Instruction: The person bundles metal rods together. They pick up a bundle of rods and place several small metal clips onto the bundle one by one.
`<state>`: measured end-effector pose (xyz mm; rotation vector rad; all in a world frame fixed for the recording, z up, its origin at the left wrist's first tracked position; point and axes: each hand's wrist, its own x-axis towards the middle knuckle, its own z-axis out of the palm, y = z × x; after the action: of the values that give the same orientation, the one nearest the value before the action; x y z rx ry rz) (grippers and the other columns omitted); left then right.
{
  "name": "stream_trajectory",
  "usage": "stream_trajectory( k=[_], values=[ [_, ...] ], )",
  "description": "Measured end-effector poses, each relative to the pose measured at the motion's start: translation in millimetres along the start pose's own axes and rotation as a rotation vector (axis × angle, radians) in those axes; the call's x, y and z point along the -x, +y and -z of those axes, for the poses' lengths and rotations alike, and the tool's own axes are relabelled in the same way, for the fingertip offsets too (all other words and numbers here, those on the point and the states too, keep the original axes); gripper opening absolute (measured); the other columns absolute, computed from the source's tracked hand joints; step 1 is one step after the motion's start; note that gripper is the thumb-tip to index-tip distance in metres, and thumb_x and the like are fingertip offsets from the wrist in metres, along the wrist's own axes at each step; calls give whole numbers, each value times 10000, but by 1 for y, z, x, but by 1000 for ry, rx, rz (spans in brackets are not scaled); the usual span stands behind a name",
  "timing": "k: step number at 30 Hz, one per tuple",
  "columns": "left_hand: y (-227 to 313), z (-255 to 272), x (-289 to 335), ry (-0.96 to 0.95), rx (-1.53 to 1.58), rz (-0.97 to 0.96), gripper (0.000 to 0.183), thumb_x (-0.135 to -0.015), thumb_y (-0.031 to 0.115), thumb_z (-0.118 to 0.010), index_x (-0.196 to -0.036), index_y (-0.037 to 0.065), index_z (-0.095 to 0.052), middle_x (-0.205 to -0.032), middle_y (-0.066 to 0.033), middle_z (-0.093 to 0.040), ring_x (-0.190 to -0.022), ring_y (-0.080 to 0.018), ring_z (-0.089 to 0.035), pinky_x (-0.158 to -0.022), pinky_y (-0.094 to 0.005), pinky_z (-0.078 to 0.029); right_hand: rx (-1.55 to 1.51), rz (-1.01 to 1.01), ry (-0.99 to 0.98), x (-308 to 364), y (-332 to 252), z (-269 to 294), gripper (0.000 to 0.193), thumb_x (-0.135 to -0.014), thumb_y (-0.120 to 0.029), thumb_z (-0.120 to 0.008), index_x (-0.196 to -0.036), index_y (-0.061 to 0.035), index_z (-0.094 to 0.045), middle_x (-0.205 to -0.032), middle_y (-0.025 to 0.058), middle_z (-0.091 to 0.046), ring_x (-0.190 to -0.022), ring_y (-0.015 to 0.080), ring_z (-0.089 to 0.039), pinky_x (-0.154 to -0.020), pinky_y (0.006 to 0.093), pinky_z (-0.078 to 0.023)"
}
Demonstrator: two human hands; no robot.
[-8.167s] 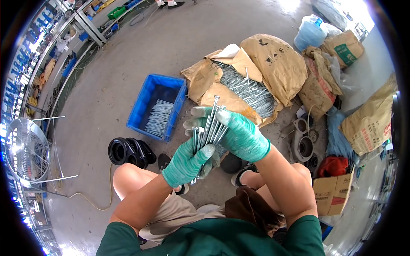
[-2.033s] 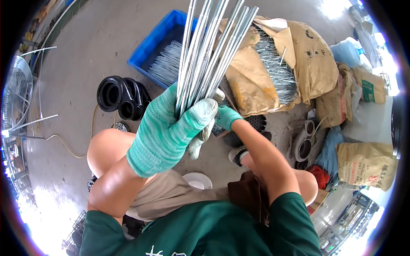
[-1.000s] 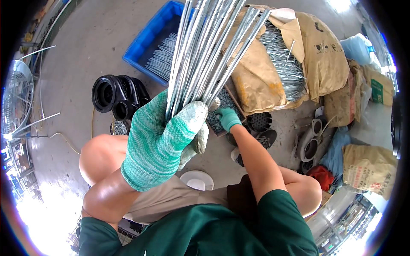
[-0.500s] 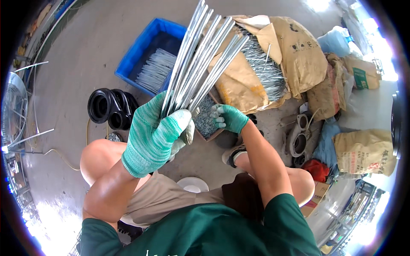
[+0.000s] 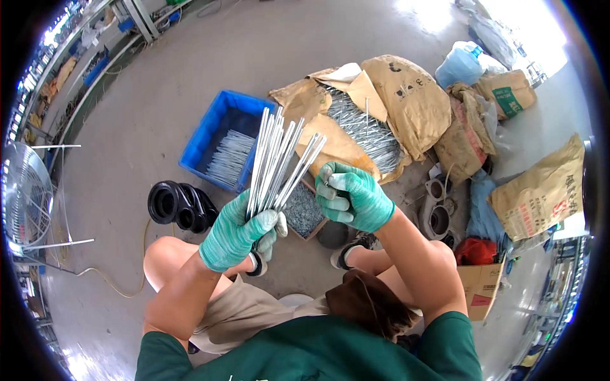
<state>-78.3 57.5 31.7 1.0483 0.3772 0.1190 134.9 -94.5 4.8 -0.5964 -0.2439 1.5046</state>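
A fanned bundle of thin silvery metal rods (image 5: 274,162) stands up out of my left hand (image 5: 234,236), which wears a green-and-white knit glove and is closed round the lower ends. To its right, my gloved right hand (image 5: 356,198) is raised with its fingers curled in toward the thumb. Whatever those fingers hold, if anything, is hidden. Behind and between both hands sits an open box of small grey metal pieces (image 5: 304,211), partly covered by the rods and my right hand.
Beyond my left hand stands a blue crate (image 5: 198,141) with more rods (image 5: 230,155) inside. A torn-open brown paper sack (image 5: 410,105) spills similar rods (image 5: 363,130). Black ring-shaped parts (image 5: 164,202) lie left, near a fan (image 5: 28,197). Grey metal castings (image 5: 438,206) and a carton (image 5: 480,286) are at right.
My right hand has come up from the box of small pieces, its fingers now more curled. My left hand and the rods are lower and farther from the camera. The view has shifted.
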Motion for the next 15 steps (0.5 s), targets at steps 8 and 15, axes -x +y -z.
stream_trajectory(
  k=[8, 15],
  values=[
    [-9, -1, -1, 18, -94, 4, 286, -935, 223, -680, -1103, 33, -548, -827, -94, -666, -456, -73, -481, -394, -209, -363, -72, 213, -92, 8, -14, -25, 98, -955, -173, -589, -1038, -126, -565, -852, 43, -554, -580, 84, -461, -411, 198, -345],
    [-9, -8, -9, 88, -287, -25, 291, -913, 234, -701, -1039, 14, -557, -759, -60, -650, -492, -46, -487, -417, -201, -374, 105, 275, 3, 13, -30, -35, 92, -957, -137, -576, -1034, -92, -553, -753, 38, -559, -489, 76, -438, -365, 206, -312]
  ],
)
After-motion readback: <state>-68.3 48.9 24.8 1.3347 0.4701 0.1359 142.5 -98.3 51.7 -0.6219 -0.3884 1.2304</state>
